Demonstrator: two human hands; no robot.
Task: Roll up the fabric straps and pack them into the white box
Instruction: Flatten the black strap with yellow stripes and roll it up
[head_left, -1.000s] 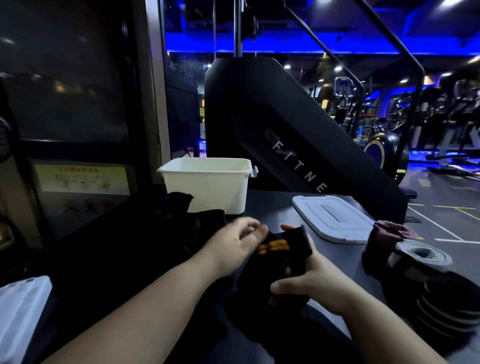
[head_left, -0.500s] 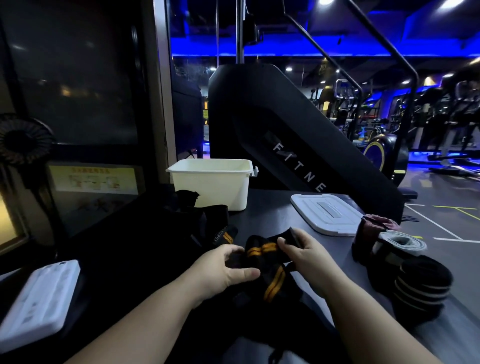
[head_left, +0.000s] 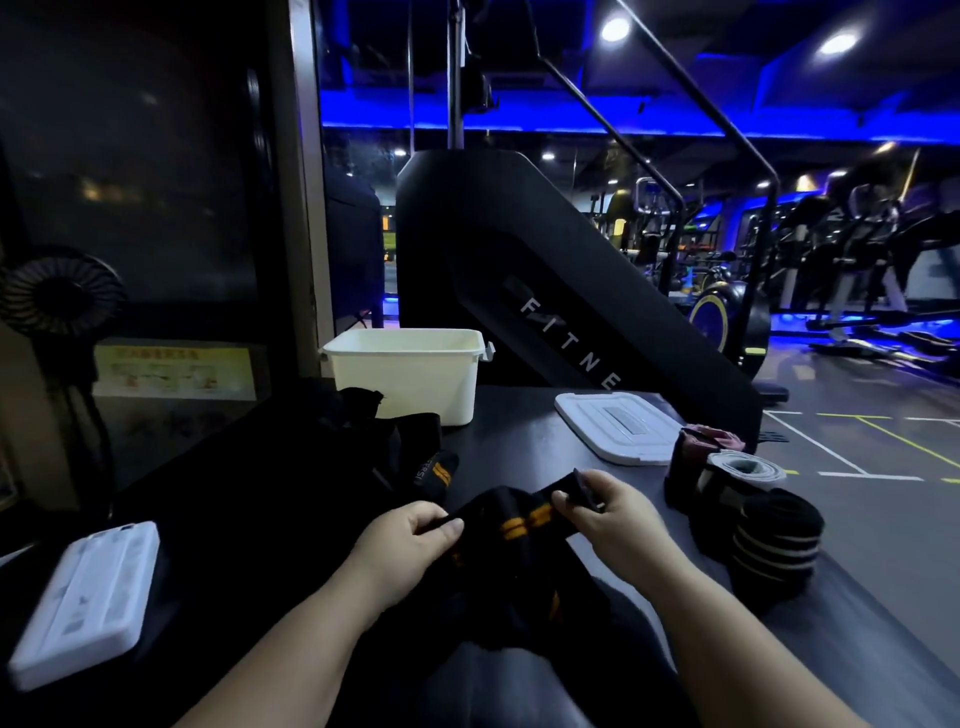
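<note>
I see both hands pinching a black strap (head_left: 524, 519) with orange stripes, left hand (head_left: 415, 540) near, right hand (head_left: 608, 509) at its end; white box (head_left: 405, 379) stands far on the tabletop (head_left: 519, 436).

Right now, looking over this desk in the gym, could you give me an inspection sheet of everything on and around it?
Surface: dark table, dimly lit.
Job's things: white box open at the back; lid lying beside it; black orange-striped strap unrolled; rolled straps at right; loose black straps at left.
Clutter: white flat device, small fan.
Hands: left hand and right hand each pinch the striped strap.
Cables: nothing seen.
Surroundings: stair-climber machine, exercise machines beyond.
</note>
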